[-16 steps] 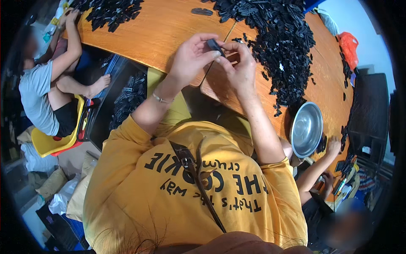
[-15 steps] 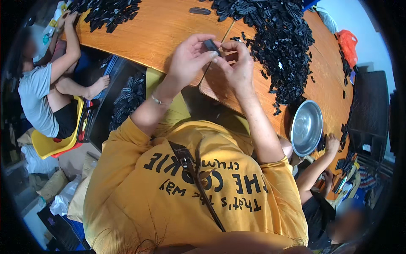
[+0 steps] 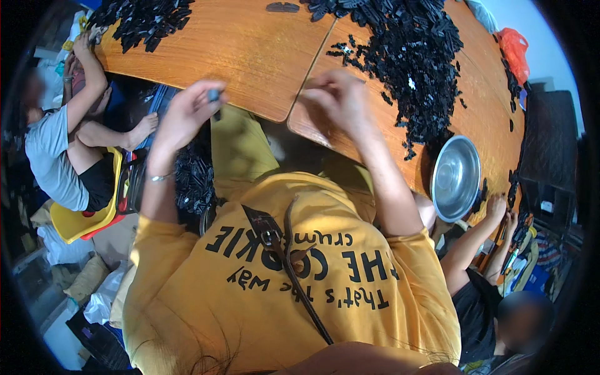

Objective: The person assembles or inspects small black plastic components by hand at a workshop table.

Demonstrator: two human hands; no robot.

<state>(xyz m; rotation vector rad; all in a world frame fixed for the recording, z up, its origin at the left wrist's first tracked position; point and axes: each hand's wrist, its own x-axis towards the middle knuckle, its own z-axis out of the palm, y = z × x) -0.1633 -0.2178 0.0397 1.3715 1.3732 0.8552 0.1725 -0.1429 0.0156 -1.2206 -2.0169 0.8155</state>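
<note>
My left hand (image 3: 184, 119) is off the table's front edge at the left, above a container of black plastic pieces. Its thumb and fingers are closed on a small black plastic part (image 3: 215, 103). What exactly the part is cannot be made out. My right hand (image 3: 342, 105) hangs over the front of the wooden table (image 3: 250, 53), to the right of the seam. Motion smears its fingers, so a thing in them cannot be told. A large heap of small black plastic parts (image 3: 419, 75) spreads just beyond it.
Below my left forearm are black pieces (image 3: 195, 175) in a container. A steel bowl (image 3: 455, 178) sits at the table's right edge. Another pile of black parts (image 3: 147, 22) lies far left. One person (image 3: 53, 150) sits at left, another (image 3: 472, 287) works at right.
My hands were together over the table with the black part between them. Now they are apart: the left has carried the part left and nearer, and the right has moved slightly nearer.
</note>
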